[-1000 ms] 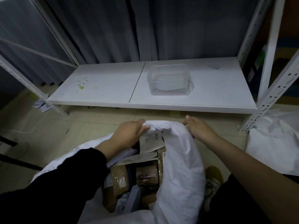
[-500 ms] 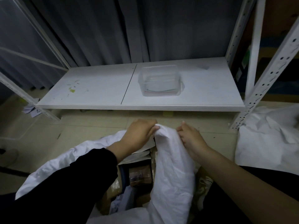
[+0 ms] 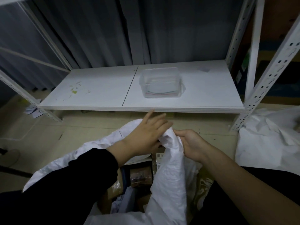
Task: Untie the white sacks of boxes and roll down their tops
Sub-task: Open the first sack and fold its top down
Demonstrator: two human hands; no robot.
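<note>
While the big white woven plastic sack (image 3: 170,184) sits open on the floor near the person, both hands work at its top edge. From the head camera, the right hand (image 3: 190,146) pinches a bunched fold of the sack's rim, with its fingers curled around the cloth. The left hand (image 3: 146,135), coming out of a black sleeve (image 3: 73,179), lies over the far side of the rim with its fingers mostly straight and spread; I cannot tell if it grips anything underneath. Brown cardboard boxes (image 3: 141,176) show inside the open mouth, so this sack looks untied already. The step now seems to be rolling the top down. Next, I think the left hand needs to catch the rim too, and both hands should fold it outward and down.

Farther away, a clear plastic tub (image 3: 160,83) sits on a low white shelf board (image 3: 97,90). Another crumpled white sack (image 3: 267,140) lies on the floor at the right.
</note>
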